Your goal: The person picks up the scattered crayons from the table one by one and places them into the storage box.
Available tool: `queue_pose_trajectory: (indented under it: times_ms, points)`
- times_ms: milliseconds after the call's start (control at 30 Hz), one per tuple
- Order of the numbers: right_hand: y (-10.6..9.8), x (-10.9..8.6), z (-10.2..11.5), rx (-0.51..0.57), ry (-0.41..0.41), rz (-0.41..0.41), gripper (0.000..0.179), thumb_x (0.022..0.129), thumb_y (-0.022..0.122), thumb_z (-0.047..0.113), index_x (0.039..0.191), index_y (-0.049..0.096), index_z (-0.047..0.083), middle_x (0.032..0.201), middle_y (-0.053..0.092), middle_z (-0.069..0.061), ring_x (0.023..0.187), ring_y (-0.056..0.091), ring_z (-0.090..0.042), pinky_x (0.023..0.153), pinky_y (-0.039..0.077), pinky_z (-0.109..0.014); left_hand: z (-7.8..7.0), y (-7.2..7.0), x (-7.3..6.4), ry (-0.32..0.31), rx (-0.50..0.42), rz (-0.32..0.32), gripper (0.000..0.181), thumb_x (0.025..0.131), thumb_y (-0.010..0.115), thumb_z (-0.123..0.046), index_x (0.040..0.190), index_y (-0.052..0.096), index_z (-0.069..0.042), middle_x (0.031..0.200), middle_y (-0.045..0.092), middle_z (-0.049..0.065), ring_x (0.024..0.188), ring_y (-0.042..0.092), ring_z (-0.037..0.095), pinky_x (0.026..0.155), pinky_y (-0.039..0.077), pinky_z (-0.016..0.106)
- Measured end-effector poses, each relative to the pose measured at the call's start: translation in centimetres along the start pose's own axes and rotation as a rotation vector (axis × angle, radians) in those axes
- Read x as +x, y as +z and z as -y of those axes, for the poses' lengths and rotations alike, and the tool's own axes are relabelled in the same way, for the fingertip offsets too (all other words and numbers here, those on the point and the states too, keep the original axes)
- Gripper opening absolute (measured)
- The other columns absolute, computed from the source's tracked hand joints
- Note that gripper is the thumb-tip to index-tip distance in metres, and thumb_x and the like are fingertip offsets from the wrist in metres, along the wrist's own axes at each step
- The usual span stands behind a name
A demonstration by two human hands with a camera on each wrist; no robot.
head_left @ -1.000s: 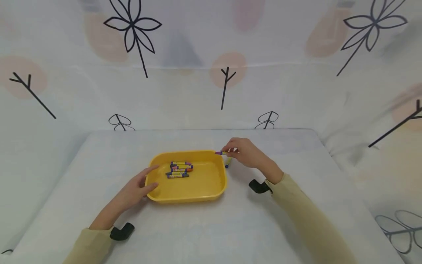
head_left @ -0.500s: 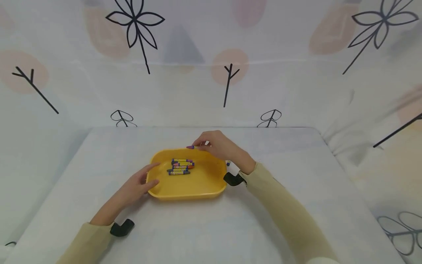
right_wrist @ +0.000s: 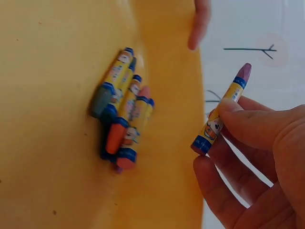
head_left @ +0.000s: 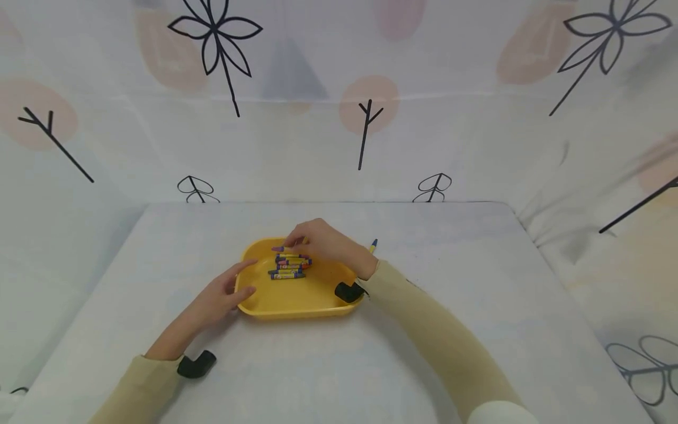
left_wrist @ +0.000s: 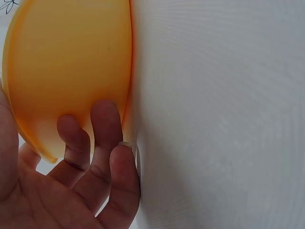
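Note:
In the head view, a yellow tray (head_left: 312, 297) stands on the table with several crayons (head_left: 288, 268) in a small pile inside. My right hand (head_left: 331, 247) is above the tray's far side and pinches a purple crayon (right_wrist: 224, 109) between thumb and fingers. Its purple tip points left, just beyond the pile. My left hand (head_left: 219, 297) holds the tray's left end, thumb and index finger over the rim. Close up in the left wrist view, its other fingers (left_wrist: 107, 126) curl against the tray's outer wall.
Another crayon (head_left: 374, 245) with a blue end lies on the white table (head_left: 450, 235) beyond the tray's right end, partly hidden by my right wrist. Behind the table hangs a patterned cloth (head_left: 296, 147).
My right hand has carried the purple crayon left, from beyond the tray's right edge to above the pile. The left hand keeps its place on the tray.

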State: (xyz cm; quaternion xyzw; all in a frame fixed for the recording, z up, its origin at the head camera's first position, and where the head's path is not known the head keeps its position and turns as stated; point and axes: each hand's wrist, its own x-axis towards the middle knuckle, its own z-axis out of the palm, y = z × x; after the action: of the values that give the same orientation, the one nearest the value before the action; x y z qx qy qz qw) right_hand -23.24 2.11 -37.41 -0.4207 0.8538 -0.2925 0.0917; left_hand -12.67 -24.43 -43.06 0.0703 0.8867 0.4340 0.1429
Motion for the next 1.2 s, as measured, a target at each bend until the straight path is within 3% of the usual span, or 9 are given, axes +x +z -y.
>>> queue_pose_trajectory:
  times_ms: [167, 300, 500, 700, 900, 1200]
  points:
    - [1.0, 0.4, -0.1, 0.018, 0.070, 0.066, 0.017, 0.094, 0.071, 0.013, 0.109, 0.078, 0.013, 0.099, 0.072, 0.005, 0.087, 0.062, -0.007, 0.076, 0.049, -0.020, 0.1, -0.1, 0.0, 0.004, -0.009, -0.004, 0.063, 0.099, 0.063, -0.032, 0.154, 0.034, -0.022, 0.140, 0.045, 0.020, 0.088, 0.057, 0.025, 0.069, 0.049, 0.035]
    - [1.6, 0.5, -0.3, 0.036, 0.109, 0.101, 0.014, 0.093, 0.072, 0.016, 0.106, 0.078, 0.014, 0.091, 0.071, 0.007, 0.078, 0.062, -0.008, 0.068, 0.051, -0.020, 0.2, -0.2, 0.1, 0.016, -0.021, 0.000, 0.063, 0.099, 0.063, -0.031, 0.154, 0.034, -0.021, 0.134, 0.047, 0.020, 0.080, 0.057, 0.024, 0.066, 0.049, 0.035]
    - [2.3, 0.7, -0.5, -0.097, 0.066, 0.136, 0.013, 0.091, 0.075, 0.018, 0.103, 0.079, 0.016, 0.092, 0.071, 0.009, 0.080, 0.061, -0.003, 0.073, 0.049, -0.018, 0.1, -0.2, 0.0, 0.004, -0.011, -0.003, 0.063, 0.099, 0.063, -0.033, 0.154, 0.034, -0.022, 0.137, 0.046, 0.020, 0.084, 0.057, 0.025, 0.067, 0.049, 0.036]
    - [2.5, 0.8, -0.4, -0.169, 0.085, 0.162, 0.017, 0.089, 0.077, 0.021, 0.107, 0.077, 0.020, 0.089, 0.068, 0.013, 0.081, 0.059, -0.002, 0.073, 0.047, -0.019, 0.0, -0.3, -0.2, 0.000, -0.003, -0.010, 0.063, 0.099, 0.062, -0.033, 0.155, 0.034, -0.021, 0.139, 0.044, 0.020, 0.084, 0.057, 0.025, 0.068, 0.049, 0.036]
    - [2.4, 0.5, -0.6, -0.116, 0.087, 0.148, 0.018, 0.090, 0.076, 0.018, 0.108, 0.076, 0.017, 0.088, 0.067, 0.014, 0.081, 0.060, -0.002, 0.073, 0.048, -0.019, 0.1, -0.1, -0.2, 0.011, -0.007, -0.015, 0.062, 0.100, 0.062, -0.033, 0.154, 0.035, -0.021, 0.139, 0.043, 0.019, 0.082, 0.056, 0.024, 0.067, 0.049, 0.036]
    - [0.5, -0.8, -1.0, 0.074, 0.091, 0.058, 0.017, 0.091, 0.074, 0.011, 0.108, 0.077, 0.011, 0.099, 0.072, 0.007, 0.089, 0.062, -0.005, 0.078, 0.050, -0.022, 0.1, 0.2, -0.1, -0.002, -0.022, -0.010, 0.062, 0.099, 0.062, -0.033, 0.154, 0.035, -0.023, 0.141, 0.044, 0.019, 0.087, 0.056, 0.025, 0.069, 0.049, 0.036]
